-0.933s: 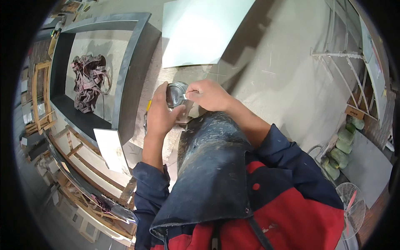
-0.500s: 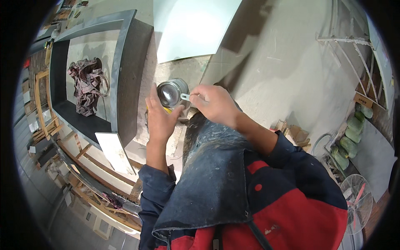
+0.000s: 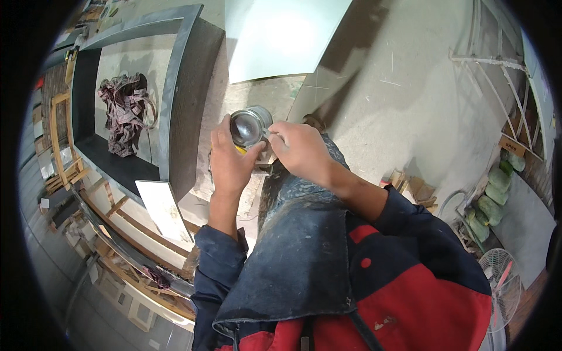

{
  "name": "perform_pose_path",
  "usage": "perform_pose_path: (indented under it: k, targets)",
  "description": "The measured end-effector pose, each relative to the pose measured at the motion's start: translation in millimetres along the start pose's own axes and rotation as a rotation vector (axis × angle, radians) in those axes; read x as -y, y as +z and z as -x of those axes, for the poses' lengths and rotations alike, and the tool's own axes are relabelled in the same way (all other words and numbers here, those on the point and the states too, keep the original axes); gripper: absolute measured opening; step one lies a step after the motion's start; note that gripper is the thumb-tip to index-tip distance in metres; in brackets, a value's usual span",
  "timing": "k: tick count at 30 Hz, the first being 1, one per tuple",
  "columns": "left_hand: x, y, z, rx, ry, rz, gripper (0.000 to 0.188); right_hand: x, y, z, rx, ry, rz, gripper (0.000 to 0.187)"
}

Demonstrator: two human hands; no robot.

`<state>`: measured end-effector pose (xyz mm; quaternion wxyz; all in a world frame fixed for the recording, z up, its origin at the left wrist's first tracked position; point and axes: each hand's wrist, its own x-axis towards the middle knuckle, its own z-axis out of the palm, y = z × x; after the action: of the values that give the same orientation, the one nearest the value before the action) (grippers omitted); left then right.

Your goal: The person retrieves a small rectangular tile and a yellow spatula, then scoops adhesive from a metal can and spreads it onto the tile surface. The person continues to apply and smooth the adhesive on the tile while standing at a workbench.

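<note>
A round silvery metal can (image 3: pixel 248 126) stands ahead of me, its shiny round end turned up toward me. My left hand (image 3: pixel 230 159) is closed around its near left side, thumb and fingers against the wall. A bit of yellow (image 3: pixel 240 150) shows between that thumb and fingers; what it belongs to is hidden. On the can's right, my right hand (image 3: pixel 301 149) pinches a small flat pale metal piece (image 3: pixel 266 133) against the rim. Most of this piece is covered by the fingers.
A dark frame box (image 3: pixel 196 99) stands at left, a crumpled checked cloth (image 3: pixel 126 114) inside it. A white panel (image 3: pixel 281 38) lies beyond the can, and a smaller white board (image 3: pixel 163 207) leans near the box. At right are green melons (image 3: pixel 492 196) and a fan (image 3: pixel 500 281).
My left fingers have curled in closer around the can. My right hand has brought the small metal piece against the rim, and its slotted end is now mostly out of sight.
</note>
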<state>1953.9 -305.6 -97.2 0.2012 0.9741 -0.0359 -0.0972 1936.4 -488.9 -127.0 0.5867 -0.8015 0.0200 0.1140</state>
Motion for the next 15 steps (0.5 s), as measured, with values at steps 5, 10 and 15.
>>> perform_pose_path:
  k: [5,10,15]
  targets:
    - [3.2,0.4,-0.8,0.001,0.024,0.003,0.09,-14.4,2.2,0.3,0.025,0.044,-0.13,0.028]
    - [0.9,0.5,0.0,0.008,0.0,0.003,0.091,-33.4,7.4,-2.5,0.139,0.06,-0.213,0.029]
    - [4.4,3.8,-2.3,-0.008,0.029,0.002,0.093,-18.9,0.0,-0.3,0.104,0.011,-0.194,0.03]
